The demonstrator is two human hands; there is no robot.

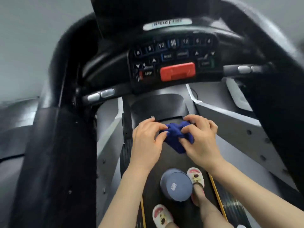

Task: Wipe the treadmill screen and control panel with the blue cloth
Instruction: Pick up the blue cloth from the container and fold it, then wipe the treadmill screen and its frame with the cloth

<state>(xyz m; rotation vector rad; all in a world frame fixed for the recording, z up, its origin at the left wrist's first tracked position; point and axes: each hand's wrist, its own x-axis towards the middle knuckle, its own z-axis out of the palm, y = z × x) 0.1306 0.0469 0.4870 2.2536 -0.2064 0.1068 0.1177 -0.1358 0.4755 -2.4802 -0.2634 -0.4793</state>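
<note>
Both hands are on the blue cloth (176, 137), bunched up and held in the air well below the control panel (172, 58), over the treadmill belt (164, 106). Left hand (146, 142): fingers curled, thumb and fingertips pinching the cloth's left end. Right hand (199, 139): also curled, gripping the right side, with some cloth hanging out under the palm. Neither hand is flat or fully closed; it looks like a two-handed pinch to refold or wad the cloth into a pad, which would explain holding it low and close to the body rather than up at the panel. Cloth isn't touching any treadmill surface, so my read is wiping hasn't started or is paused. The panel is tilted toward the person, buttons and the red safety key (177, 71) facing up, so it's reachable from the standing spot. The dark screen (125, 12) is above the panel, mostly cut off at the frame top. A grey-blue round container (176, 185) sits on the belt below the hands, beside the right foot; contents not visible. Next move likely needs one hand to take the pad up to the panel; watch for accidental presses on the STOP button (148, 73) and the key. Frame is motion-blurred, so button labels are only partly readable.
</note>
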